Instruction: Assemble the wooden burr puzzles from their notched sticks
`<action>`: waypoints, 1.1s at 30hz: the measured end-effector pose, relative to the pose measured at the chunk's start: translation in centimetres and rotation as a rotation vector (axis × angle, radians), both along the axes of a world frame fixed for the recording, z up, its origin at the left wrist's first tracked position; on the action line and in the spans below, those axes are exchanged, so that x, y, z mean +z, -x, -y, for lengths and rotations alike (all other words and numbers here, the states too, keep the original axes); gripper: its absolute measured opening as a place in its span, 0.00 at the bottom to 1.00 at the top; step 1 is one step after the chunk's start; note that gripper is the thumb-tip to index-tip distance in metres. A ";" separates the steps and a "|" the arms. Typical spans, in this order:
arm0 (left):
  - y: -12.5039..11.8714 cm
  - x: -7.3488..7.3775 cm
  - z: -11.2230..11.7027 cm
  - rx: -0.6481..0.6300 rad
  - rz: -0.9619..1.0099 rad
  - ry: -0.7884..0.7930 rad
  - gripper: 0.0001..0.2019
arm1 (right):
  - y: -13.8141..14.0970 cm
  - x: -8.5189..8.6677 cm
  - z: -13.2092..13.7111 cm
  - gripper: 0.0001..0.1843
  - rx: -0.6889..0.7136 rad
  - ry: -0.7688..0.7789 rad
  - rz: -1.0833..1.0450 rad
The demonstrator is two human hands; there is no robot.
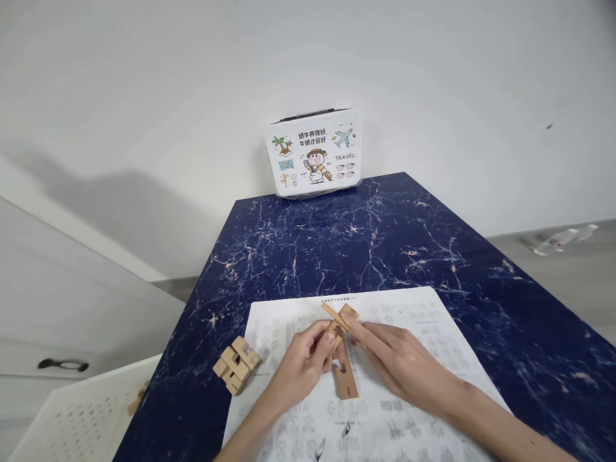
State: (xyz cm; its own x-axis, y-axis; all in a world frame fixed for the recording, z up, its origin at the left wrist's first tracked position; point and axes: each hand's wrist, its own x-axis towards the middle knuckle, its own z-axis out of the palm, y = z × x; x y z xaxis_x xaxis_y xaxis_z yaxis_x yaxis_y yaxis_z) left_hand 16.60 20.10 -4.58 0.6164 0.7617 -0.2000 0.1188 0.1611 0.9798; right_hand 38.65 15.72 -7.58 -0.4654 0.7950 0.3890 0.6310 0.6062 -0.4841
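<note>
Above a printed sheet, my left hand (308, 353) and my right hand (389, 350) meet around several interlocking wooden puzzle pieces (346, 380). The fingers of both hands are closed on them. One flat piece with a slot and a dark mark points down toward me, while thinner pieces cross at an angle near the fingertips. My fingers hide where the pieces join. To the left, an assembled wooden block puzzle (237, 364) rests partly on the edge of the printed sheet (289, 410), apart from my hands.
The blue marble-patterned table (337, 250) reaches to the wall. A white case with cartoon prints (315, 154) stands at its far end. A white perforated basket (72, 417) with some wooden pieces is at lower left, near a white cabinet with a dark handle (62, 364).
</note>
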 end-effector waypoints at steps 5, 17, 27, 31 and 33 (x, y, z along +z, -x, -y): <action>0.0 0.2 0.0 -0.014 -0.033 -0.034 0.18 | 0.4 -0.4 0.1 0.38 0.004 -0.003 -0.001; -0.1 0.4 0.1 -0.010 -0.048 -0.033 0.19 | 0.5 -0.2 0.1 0.35 0.006 0.040 -0.014; 0.0 0.6 0.0 -0.031 -0.043 -0.029 0.19 | 0.6 0.2 0.0 0.33 -0.007 0.045 -0.074; -0.1 0.7 0.1 -0.046 -0.031 -0.051 0.17 | 0.7 0.2 0.1 0.34 -0.010 0.056 -0.091; -0.2 0.6 0.2 -0.038 -0.035 -0.059 0.17 | 0.8 0.1 0.1 0.34 -0.026 0.047 -0.091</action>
